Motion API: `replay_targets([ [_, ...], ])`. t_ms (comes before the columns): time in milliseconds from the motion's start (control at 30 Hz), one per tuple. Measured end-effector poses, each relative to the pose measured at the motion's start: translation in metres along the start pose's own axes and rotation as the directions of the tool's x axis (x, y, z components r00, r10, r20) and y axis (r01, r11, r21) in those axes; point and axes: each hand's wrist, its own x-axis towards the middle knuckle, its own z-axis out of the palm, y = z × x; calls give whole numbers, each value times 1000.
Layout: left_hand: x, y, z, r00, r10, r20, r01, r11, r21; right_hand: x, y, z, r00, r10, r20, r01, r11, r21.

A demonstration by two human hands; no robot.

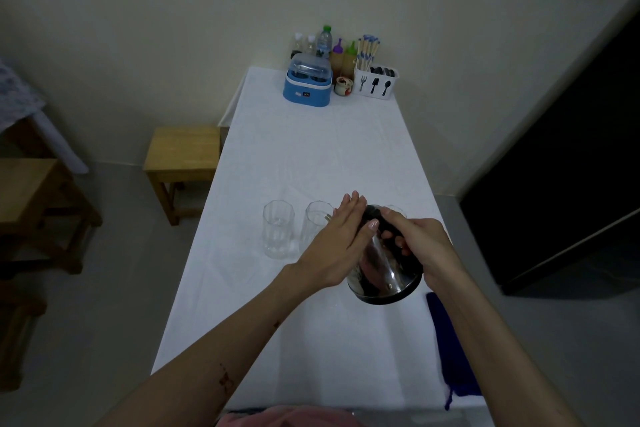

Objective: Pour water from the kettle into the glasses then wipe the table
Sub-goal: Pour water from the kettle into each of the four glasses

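Note:
A shiny steel kettle (384,274) with a black lid and base is tilted forward and to the left above the white table (311,156). My right hand (420,243) grips its black handle. My left hand (337,241) lies flat, fingers together, against the kettle's left side. The spout points at the middle glass (315,222), which is partly hidden by my left hand. A clear, ribbed glass (278,234) stands further left. The rim of a third glass (394,209) shows just behind the kettle. A dark blue cloth (450,347) lies along the table's right edge.
At the far end stand a blue appliance (307,81), several bottles (325,42), a small jar (343,86) and a white cutlery holder (375,81) with chopsticks. Wooden stools (181,156) stand left of the table. A dark cabinet (568,163) is on the right.

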Motion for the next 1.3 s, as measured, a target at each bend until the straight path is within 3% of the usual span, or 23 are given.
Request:
replay_targets([
  [1033,-5,2,-2,999,-4,36,3,1000,24,-9,5,5,998,27,-51,-26,999,26],
  [1300,-5,8,-1,998,13,65,-16,998,55,-16,15,6,993,94,-69,-81,981,174],
])
